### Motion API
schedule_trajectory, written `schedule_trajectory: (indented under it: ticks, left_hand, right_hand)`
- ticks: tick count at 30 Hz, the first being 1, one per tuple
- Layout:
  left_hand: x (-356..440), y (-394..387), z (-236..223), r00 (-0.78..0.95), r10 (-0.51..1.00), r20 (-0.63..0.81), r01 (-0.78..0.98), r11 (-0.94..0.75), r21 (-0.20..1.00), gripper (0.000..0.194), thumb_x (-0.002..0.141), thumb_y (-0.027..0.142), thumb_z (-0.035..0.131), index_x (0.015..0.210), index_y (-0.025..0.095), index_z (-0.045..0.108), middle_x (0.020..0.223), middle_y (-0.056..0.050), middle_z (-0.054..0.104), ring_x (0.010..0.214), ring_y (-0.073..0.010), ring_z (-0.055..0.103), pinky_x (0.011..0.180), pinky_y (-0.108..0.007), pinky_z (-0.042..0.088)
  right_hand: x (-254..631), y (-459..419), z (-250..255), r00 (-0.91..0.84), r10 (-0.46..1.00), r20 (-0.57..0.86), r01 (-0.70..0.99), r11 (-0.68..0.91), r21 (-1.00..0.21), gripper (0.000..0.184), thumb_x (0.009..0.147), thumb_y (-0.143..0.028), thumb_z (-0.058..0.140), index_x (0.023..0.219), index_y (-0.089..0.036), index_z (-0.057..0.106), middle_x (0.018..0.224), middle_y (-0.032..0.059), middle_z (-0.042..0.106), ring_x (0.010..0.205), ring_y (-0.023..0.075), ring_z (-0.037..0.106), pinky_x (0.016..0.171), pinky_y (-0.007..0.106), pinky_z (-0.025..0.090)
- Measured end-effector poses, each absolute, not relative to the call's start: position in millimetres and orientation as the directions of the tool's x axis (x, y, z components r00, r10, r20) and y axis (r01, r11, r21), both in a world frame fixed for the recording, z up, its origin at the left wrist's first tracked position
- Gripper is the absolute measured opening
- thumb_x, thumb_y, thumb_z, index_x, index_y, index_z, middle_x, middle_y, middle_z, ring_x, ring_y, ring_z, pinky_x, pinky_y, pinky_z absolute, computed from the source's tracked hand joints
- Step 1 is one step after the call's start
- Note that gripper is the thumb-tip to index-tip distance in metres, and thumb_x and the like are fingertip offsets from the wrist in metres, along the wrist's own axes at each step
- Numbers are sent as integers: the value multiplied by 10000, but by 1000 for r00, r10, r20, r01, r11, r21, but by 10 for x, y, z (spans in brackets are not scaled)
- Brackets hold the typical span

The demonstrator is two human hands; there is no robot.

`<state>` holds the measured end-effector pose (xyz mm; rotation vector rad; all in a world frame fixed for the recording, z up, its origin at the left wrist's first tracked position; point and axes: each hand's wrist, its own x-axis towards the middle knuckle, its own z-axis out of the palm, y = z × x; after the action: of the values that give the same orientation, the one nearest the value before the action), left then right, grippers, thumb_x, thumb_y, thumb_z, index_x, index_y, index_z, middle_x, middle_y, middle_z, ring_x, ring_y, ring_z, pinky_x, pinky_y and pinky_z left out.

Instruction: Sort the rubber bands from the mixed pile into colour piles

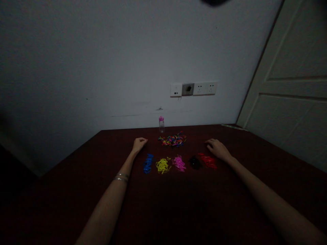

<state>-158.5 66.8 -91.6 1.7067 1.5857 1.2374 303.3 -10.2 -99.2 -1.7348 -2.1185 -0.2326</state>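
A mixed heap of small coloured bands lies near the far edge of a dark red table. In front of it sit sorted piles in a row: blue, yellow, pink, black and red. My left hand rests on the table left of the mixed heap, fingers curled under; anything in them is hidden. My right hand lies palm down just behind the red pile, fingers loosely bent, nothing visible in it.
A small clear bottle with a pink cap stands at the table's far edge by the wall. A strip of wall sockets sits above it. A white door is at the right. Two thin bangles ring my left wrist.
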Motion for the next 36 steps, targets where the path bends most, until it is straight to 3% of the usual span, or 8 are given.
schedule_trajectory:
  ticks: [7, 12, 15, 18, 27, 36]
  left_hand:
    - [-1562, 644, -886, -104, 951, 292, 558, -187, 808, 258, 607, 378, 596, 653, 133, 664, 548, -13, 596, 547, -132, 523, 497, -205, 349]
    - [-1561, 643, -891, -98, 948, 303, 566, -198, 801, 239, 612, 360, 594, 655, 136, 666, 569, -17, 608, 558, -130, 528, 510, -202, 356]
    - [-1560, 651, -904, -85, 947, 308, 577, -205, 790, 237, 623, 358, 589, 660, 136, 664, 575, -16, 606, 564, -130, 528, 516, -201, 358]
    - [-1548, 642, -899, -69, 950, 305, 586, -209, 783, 229, 631, 347, 584, 667, 136, 665, 568, -14, 602, 566, -131, 528, 521, -203, 361]
    - [-1512, 572, -837, -53, 941, 333, 613, -233, 755, 229, 625, 344, 572, 652, 137, 668, 588, -21, 620, 587, -140, 540, 558, -217, 375]
    - [-1505, 591, -853, -47, 934, 355, 627, -249, 738, 247, 629, 348, 558, 650, 129, 670, 601, -32, 628, 603, -151, 553, 565, -228, 382]
  right_hand:
    - [2853, -159, -814, -164, 901, 402, 970, 221, -98, 269, 832, -249, 432, 988, -188, 642, 1048, 92, 616, 961, 217, 540, 844, 329, 418]
    - [2302, -205, -509, -258, 852, 455, 933, 342, -110, 255, 844, -292, 445, 959, -181, 644, 1019, 89, 609, 963, 214, 514, 821, 306, 420]
    - [1911, -194, -407, -367, 845, 390, 885, 446, -133, 227, 828, -312, 489, 950, -200, 644, 1006, 73, 615, 961, 198, 523, 793, 275, 420]
    - [1584, -162, -390, -478, 847, 232, 847, 515, -136, 219, 815, -346, 512, 955, -234, 638, 966, 34, 640, 897, 183, 568, 737, 257, 424]
    - [1156, -91, -426, -415, 895, 164, 906, 422, -13, 228, 812, -259, 475, 984, -189, 607, 1050, 101, 623, 953, 230, 577, 741, 289, 435]
    - [1099, -120, -400, -350, 926, 146, 934, 356, -22, 264, 820, -210, 430, 1033, -186, 584, 1099, 108, 601, 989, 224, 568, 755, 289, 435]
